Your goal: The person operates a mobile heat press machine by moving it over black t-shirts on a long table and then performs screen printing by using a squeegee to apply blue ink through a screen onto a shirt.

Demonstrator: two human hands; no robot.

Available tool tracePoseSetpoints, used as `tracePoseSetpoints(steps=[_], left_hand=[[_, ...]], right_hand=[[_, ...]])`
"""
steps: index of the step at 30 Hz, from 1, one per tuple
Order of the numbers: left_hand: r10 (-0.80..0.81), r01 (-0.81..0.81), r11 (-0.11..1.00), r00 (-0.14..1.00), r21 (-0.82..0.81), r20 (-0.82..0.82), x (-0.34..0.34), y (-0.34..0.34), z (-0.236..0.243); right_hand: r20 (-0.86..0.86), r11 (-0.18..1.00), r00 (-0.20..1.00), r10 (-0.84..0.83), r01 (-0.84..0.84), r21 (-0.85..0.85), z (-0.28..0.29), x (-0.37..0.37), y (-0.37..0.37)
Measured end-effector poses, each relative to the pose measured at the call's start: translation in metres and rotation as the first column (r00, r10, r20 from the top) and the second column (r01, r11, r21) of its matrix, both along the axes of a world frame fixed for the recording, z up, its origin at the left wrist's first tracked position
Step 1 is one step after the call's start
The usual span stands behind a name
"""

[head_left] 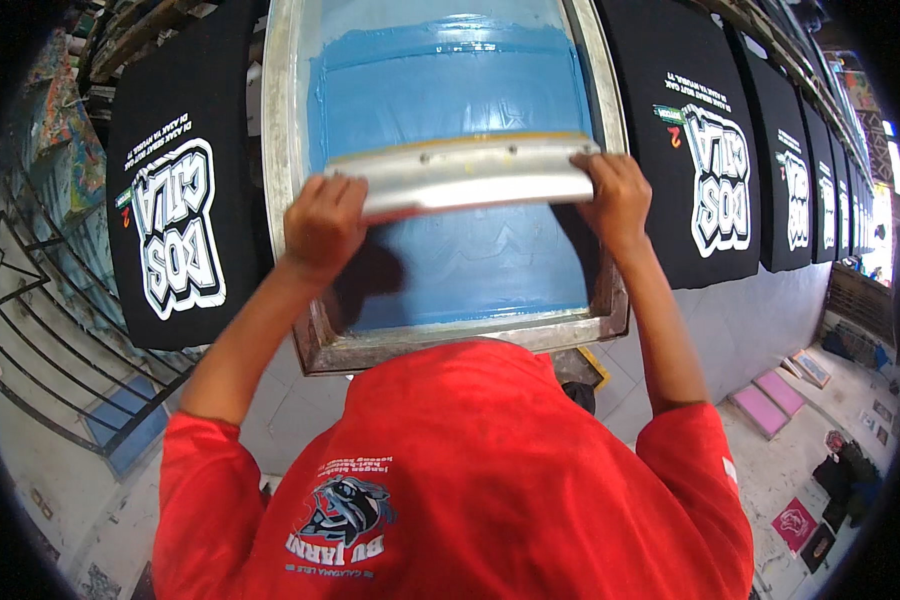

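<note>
Both my hands grip one long squeegee (470, 178), which has a pale metal holder and spans most of a printing screen. My left hand (325, 225) is closed on its left end, and my right hand (615, 198) is wrapped round its right end. Beneath it lies the blue mesh of the screen (470, 260), set in a worn metal frame (460, 342). A wet ridge of ink (450, 46) runs across the mesh's far part. The squeegee's lower edge is partly blurred, and whatever lies under the mesh is hidden.
Black printed shirts stand close on the left (175, 190) and on the right (705, 150), with several more in a row beyond. A curved metal railing (80, 370) is at the lower left. Pink flat screens (767, 402) lie on the floor at right.
</note>
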State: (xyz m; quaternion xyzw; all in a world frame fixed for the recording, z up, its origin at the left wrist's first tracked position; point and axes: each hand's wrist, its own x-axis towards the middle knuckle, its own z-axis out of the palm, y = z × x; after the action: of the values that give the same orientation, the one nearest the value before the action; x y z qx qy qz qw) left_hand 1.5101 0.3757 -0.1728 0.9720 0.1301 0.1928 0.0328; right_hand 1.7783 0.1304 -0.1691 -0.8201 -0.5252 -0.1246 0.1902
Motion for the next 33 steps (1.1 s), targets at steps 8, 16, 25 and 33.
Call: tracePoseSetpoints(steps=[8,16,25,33], left_hand=[[-0.010,0.011,1.000,0.999,0.009,-0.037,0.104,0.121,0.011],[0.015,-0.023,0.988,0.999,-0.154,-0.053,0.123,0.136,0.094],[0.003,0.006,0.985,0.998,-0.171,0.057,-0.028,-0.033,0.103],[-0.012,0.027,0.970,0.998,-0.243,0.065,-0.122,-0.138,0.044]], right_hand=[[0.017,0.995,0.998,0.056,-0.054,-0.087,0.013,0.106,0.108],[-0.043,0.975,0.999,0.003,-0.012,-0.220,0.105,0.125,0.135],[-0.012,0.998,0.998,-0.061,0.061,0.030,0.099,-0.035,-0.040],[-0.073,0.993,0.995,-0.063,0.070,0.097,0.037,-0.145,-0.140]])
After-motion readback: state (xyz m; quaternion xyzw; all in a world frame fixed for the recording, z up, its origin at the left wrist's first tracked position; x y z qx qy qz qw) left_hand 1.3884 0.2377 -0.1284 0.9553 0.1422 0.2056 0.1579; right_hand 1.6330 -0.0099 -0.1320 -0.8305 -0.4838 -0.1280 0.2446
